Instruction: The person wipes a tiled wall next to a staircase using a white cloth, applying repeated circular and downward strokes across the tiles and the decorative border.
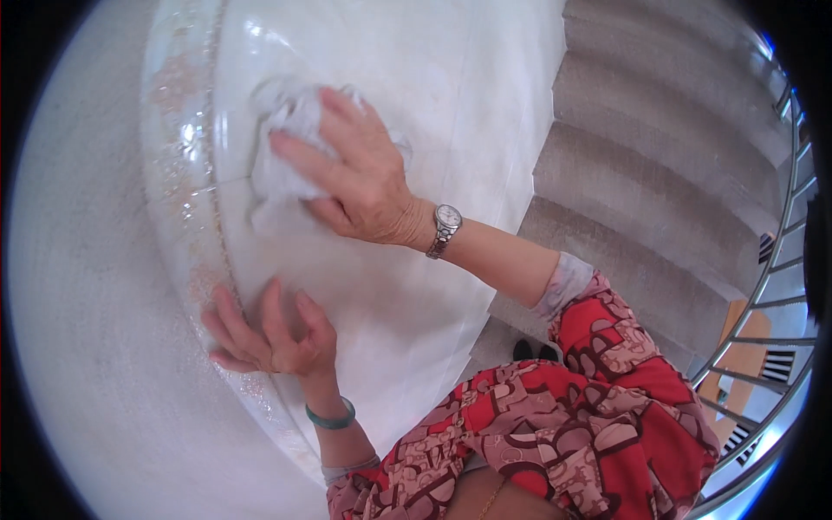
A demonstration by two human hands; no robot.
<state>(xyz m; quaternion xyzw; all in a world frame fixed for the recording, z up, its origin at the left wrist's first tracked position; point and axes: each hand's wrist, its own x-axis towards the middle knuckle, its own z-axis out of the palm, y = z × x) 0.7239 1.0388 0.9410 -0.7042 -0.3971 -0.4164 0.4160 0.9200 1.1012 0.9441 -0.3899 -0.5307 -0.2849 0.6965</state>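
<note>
My right hand (367, 172), with a metal wristwatch (448, 216) at its wrist, presses a crumpled white cloth (286, 162) against the glossy white wall tiles (416, 273). Its fingers are spread over the cloth and somewhat blurred. Lower down, my left hand (273, 338) has its fingers apart and holds nothing; its fingertips are at the shiny decorated border strip (188, 143) along the tiles. A green bangle (331, 416) circles the left wrist.
Brown-grey stairs (624, 156) curve along the right, with dark shoes (534, 350) on a lower step. A metal railing (754, 292) bounds them; beyond it a wooden table (741, 364) and striped chairs show below. Matt pale wall (84, 260) lies left of the border.
</note>
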